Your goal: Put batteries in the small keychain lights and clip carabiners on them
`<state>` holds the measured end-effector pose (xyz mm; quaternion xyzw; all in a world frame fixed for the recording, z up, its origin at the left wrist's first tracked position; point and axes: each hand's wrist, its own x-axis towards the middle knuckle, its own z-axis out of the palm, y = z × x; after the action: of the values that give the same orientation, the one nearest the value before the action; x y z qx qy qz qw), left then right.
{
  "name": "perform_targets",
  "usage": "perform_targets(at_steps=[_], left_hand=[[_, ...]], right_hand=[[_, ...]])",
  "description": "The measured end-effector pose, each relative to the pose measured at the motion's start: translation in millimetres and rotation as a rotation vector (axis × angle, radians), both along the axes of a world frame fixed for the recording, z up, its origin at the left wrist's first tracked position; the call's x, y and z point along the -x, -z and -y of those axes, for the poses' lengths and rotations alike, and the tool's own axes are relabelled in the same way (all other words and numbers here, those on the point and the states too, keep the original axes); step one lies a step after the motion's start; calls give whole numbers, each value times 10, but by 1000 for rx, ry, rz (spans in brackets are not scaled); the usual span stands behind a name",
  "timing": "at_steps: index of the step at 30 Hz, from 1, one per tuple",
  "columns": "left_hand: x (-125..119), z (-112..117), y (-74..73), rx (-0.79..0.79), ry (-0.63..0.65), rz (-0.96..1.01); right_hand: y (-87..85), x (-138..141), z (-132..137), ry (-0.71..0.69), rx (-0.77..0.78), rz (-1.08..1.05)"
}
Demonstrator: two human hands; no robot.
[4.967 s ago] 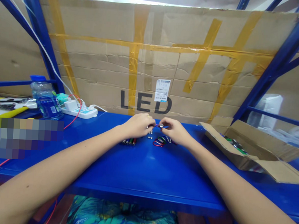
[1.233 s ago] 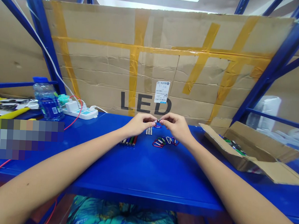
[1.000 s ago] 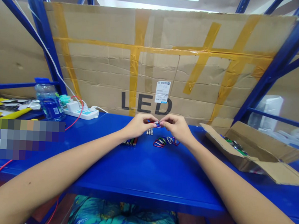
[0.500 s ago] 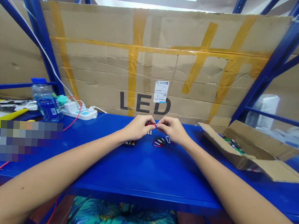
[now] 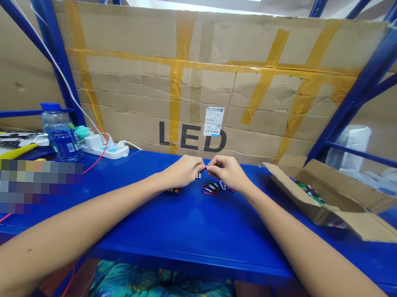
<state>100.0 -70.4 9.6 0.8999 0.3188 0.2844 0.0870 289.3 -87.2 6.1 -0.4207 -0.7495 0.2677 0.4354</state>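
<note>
Left fingers (image 5: 198, 164) now clasped further over a mostly-hidden red piece (image 5: 204, 167), right fingers (image 5: 214, 169) round its silvery tip (image 5: 207, 166).

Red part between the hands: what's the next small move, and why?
Perhaps ease the right hand back slightly, left hand steady, to check the red part: both hands seem to pinch it and hide most of it.

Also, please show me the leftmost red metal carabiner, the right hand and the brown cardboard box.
Leftmost red metal carabiner (image 5: 209, 193), head view: lower side.
Right hand (image 5: 229, 169), head view: its back.
Brown cardboard box (image 5: 365, 225), head view: front flap.
</note>
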Motion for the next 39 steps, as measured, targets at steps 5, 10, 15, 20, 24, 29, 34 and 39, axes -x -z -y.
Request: perform_targets(at_steps=[5, 10, 15, 20, 24, 29, 34, 39], left_hand=[[1, 65, 63, -57, 24, 87], [-46, 103, 60, -104, 7, 95], [-76, 32, 64, -162, -30, -5], [-39, 22, 78, -42, -73, -75], [-6, 64, 55, -65, -38, -42], [2, 78, 56, -126, -20, -16], [11, 69, 93, -221, -14, -66], [23, 65, 65, -283, -47, -168]], right_hand=[[-7, -19, -2, -80, 131, -46], [-52, -51, 2, -76, 95, -7], [-52, -75, -9, -43, -6, 41], [-30, -57, 6, -30, 21, 65], [-37, -47, 22, -46, 96, 28], [-27, -54, 6, -73, 165, -51], [-13, -47, 8, -73, 196, -58], [-3, -7, 19, -62, 228, -75]])
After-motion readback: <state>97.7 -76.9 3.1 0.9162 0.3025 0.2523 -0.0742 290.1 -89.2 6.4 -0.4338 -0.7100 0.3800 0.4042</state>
